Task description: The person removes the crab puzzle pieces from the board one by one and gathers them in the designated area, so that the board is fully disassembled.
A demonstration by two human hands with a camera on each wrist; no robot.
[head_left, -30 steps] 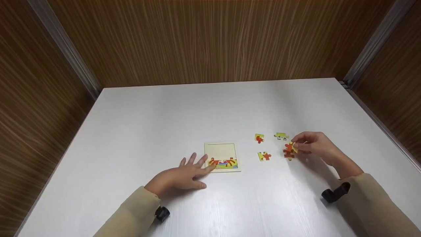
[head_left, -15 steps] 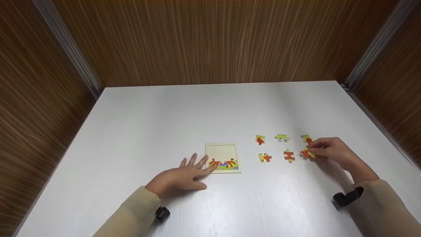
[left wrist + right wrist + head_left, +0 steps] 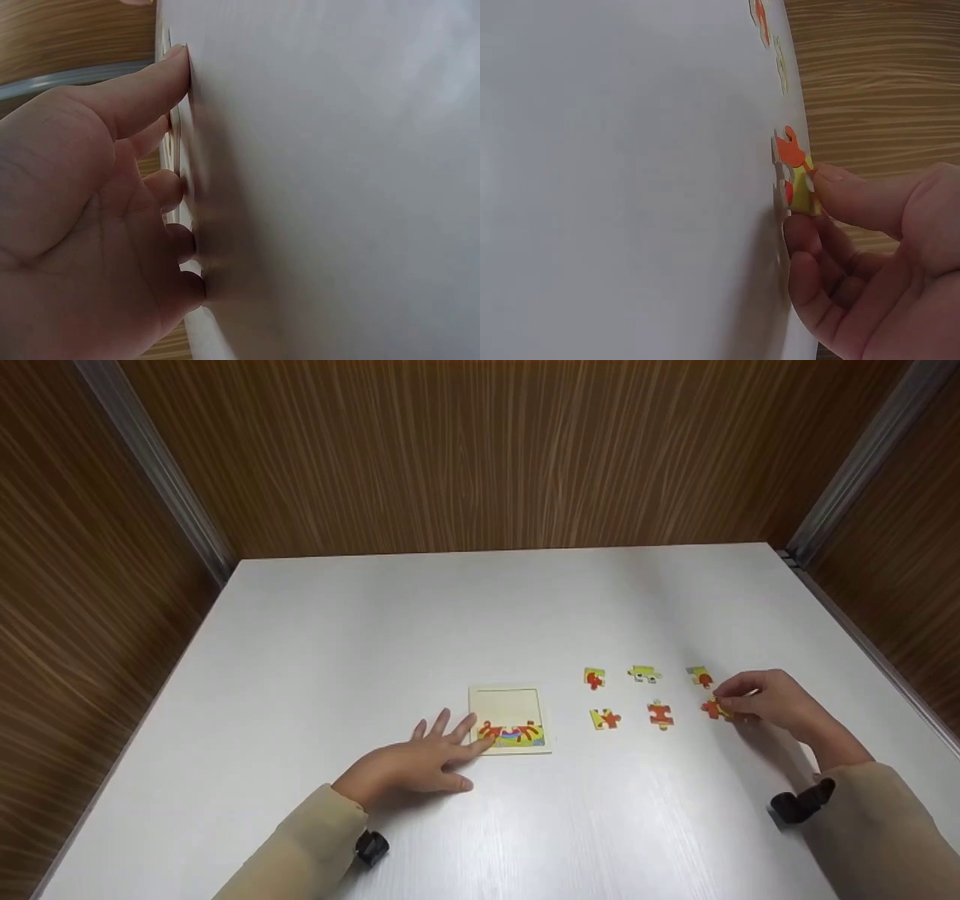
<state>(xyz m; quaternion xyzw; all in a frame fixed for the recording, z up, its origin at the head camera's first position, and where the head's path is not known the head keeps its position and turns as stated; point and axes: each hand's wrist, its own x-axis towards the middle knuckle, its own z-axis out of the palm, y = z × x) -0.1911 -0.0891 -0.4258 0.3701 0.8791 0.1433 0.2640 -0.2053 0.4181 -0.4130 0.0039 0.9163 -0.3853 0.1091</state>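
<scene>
My left hand [image 3: 420, 761] lies with fingers spread, its fingertips on the left edge of a square puzzle tray [image 3: 506, 701]. Pieces showing red, yellow and a rainbow fill the tray's lower strip; its upper part shows bare pale board. In the left wrist view the thumb [image 3: 142, 94] is straight, close to the table. Over on the right, my right hand [image 3: 780, 709] pinches an orange-and-yellow puzzle piece [image 3: 712, 707] between thumb and finger. The right wrist view shows this puzzle piece [image 3: 799, 176] tilted, close to the tabletop. The fingers partly cover it.
Loose puzzle pieces lie between tray and right hand: a red one [image 3: 594, 678], one with eyes [image 3: 644, 673], a corner one [image 3: 699, 676], a yellow-orange one [image 3: 605, 718] and an orange one [image 3: 661, 715]. Wood-grain panels [image 3: 480, 457] enclose the white table [image 3: 375, 622].
My right hand has carried the pinched piece rightward, away from the orange piece it overlapped, to below the corner piece. The left hand has stayed on the tray.
</scene>
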